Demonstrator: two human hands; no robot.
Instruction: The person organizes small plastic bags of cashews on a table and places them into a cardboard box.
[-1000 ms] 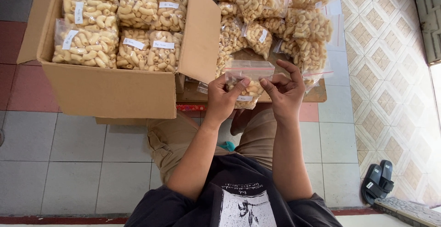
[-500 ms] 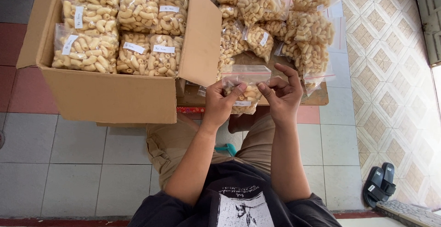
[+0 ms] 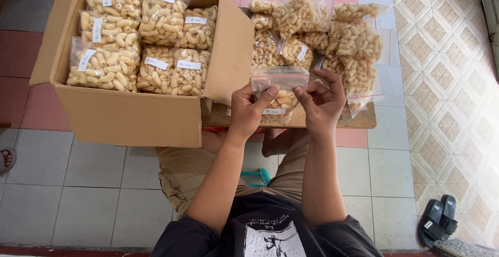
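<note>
1. Between the two hands, held up over the near edge of the low wooden counter (image 3: 364, 120): a clear plastic bag (image 3: 279, 91) of pale, curved, tube-shaped crackers. Contents sit in the lower half; the upper part is flat, glossy film with a red strip along the top edge. A small white paper label shows on its lower front.
2. Left hand (image 3: 248, 109) is clamped on the bag's left side, thumb pressed across the front film, fingers behind.
3. Right hand (image 3: 323, 102) is clamped on the bag's right side, thumb and forefinger pinching the film, the other fingers curled above and behind.
4. The hands are close together, the bag spanning the gap; they do not touch each other.
5. Beyond the hands, on the counter: a loose heap of filled bags (image 3: 322, 36) of the same kind, crinkled, shiny, lying at mixed angles and overlapping.
6. Left of the hands: an open brown cardboard box (image 3: 130, 116), matte, flaps standing up. Inside, packed bags (image 3: 145, 38) lie flat in tidy rows, each with a white label.
7. Below the hands: the person's bent knees in tan shorts, over a floor of grey and red tiles.
8. Far right of the hands, on patterned tiles: a black sandal (image 3: 438, 222).
</note>
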